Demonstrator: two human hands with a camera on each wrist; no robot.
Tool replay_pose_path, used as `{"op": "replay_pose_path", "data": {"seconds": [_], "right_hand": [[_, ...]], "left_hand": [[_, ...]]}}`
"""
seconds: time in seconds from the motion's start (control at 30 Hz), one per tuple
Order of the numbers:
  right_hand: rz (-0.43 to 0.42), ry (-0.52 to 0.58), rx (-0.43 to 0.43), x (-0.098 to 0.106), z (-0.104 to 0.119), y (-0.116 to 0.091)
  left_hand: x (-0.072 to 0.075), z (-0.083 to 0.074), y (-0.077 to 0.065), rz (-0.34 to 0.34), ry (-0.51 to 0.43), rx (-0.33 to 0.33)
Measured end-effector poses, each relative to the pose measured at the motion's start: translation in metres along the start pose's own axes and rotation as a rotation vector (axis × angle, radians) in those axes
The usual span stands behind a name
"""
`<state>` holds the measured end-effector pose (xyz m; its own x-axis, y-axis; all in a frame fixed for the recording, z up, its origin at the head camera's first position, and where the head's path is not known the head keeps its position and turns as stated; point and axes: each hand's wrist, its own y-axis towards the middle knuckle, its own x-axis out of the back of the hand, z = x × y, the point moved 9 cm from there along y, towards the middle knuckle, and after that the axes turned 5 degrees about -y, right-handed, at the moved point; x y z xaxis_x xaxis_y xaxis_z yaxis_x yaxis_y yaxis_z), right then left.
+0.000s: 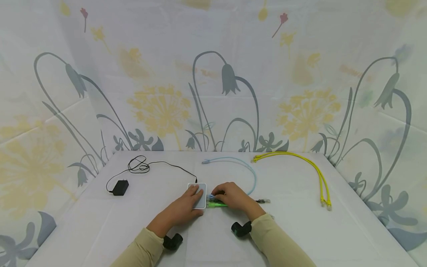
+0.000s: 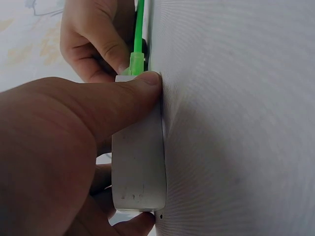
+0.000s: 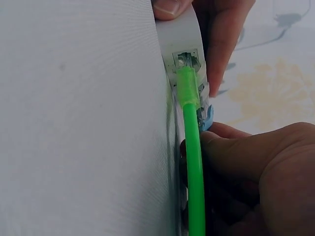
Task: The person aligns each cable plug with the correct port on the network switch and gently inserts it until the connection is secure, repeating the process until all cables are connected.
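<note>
A small white network box point(image 1: 202, 202) lies on the table, and my left hand point(image 1: 181, 209) grips it. The left thumb presses its near side in the left wrist view, with fingers over the top and round the far end. At the box's right side my right hand point(image 1: 235, 198) pinches the plug end of a light blue network cable point(image 1: 255, 176). Its blue plug point(image 3: 209, 118) is mostly hidden by fingers; how deep it sits cannot be seen. A bright green network cable point(image 3: 193, 157) has its plug in a port nearest me. Between them, a black cable point(image 1: 257, 201) runs under the right hand.
A black power adapter point(image 1: 121, 187) lies at left, its thin coiled cord point(image 1: 139, 168) leading to the box's far side. At the far right lie yellow network cables point(image 1: 311, 163). The black cable's clear plug point(image 1: 265, 201) lies right of the right wrist. A patterned cloth stands behind the table.
</note>
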<state>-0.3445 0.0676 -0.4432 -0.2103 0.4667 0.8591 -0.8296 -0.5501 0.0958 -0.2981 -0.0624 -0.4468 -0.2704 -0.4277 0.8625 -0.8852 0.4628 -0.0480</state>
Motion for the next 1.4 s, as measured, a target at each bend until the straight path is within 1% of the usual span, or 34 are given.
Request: {"op": "replay_pose_path", "data": {"seconds": [0.2,0.47,0.6,0.97,1.2,1.4], "right_hand": [[-0.004,-0.02,0.01,0.0011,0.0026,0.0011],[0.0,-0.016,-0.013,0.0026,0.0036,0.0034],[-0.001,-0.03,-0.003,0.0023,0.0048,0.0042],[-0.004,-0.023,0.023,-0.0004,0.0061,0.0053],[-0.006,-0.015,0.029,-0.0015,0.0067,0.0049],[-0.01,-0.014,0.038,0.0004,0.0086,0.0042]], "left_hand": [[-0.0003,0.0,-0.0006,0.002,-0.001,0.007],[0.0001,0.0002,-0.0002,0.005,-0.006,0.009],[0.0007,0.0002,0.0007,0.003,-0.002,0.008],[0.0014,-0.0016,-0.0001,0.007,-0.01,0.003],[0.0003,-0.0015,-0.0001,0.015,0.006,0.001],[-0.0005,-0.0018,0.0009,0.02,0.01,0.012]]}}
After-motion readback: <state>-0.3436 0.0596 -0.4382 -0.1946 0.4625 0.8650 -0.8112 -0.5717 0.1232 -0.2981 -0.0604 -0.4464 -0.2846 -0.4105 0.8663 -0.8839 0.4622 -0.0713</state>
